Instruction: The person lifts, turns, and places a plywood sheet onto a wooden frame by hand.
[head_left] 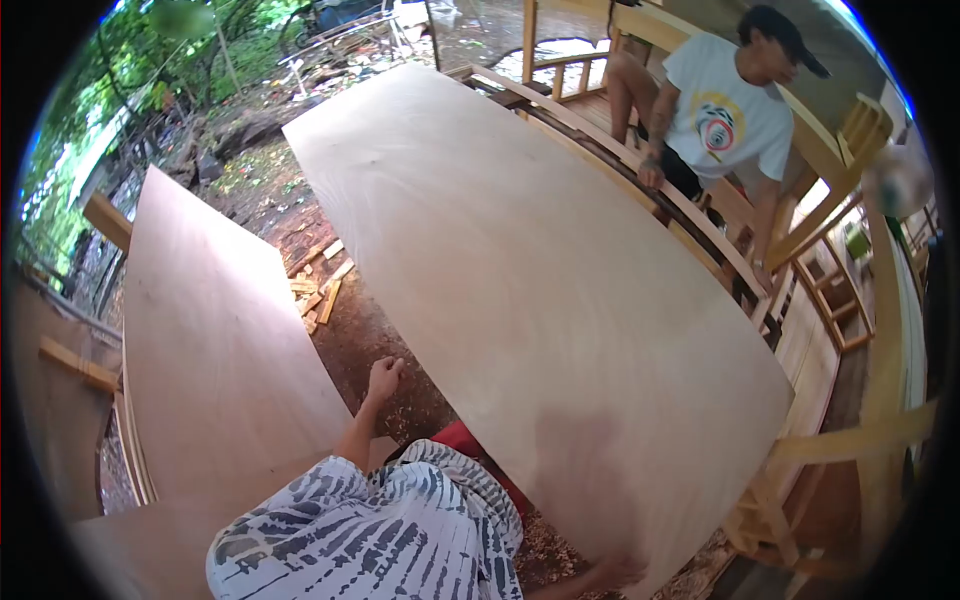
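A large pale plywood sheet (520,260) lies across the middle of the view, raised above the ground. My left hand (385,379) hangs in the gap left of this sheet, apart from its edge. Its fingers are curled in, and nothing shows in them. At the sheet's near edge is my right hand (622,571), low in the view. Its fingers are blurred, so whether they grip the edge or only rest there is unclear. A second plywood sheet (215,310) leans on the left, beyond my left arm.
A person in a white T-shirt (715,110) crouches past the sheet's far edge, among wooden frames (840,290). Wood offcuts (320,290) lie on the soil between the sheets. A timber beam (850,437) sticks out at the right. Trees (150,80) stand outside.
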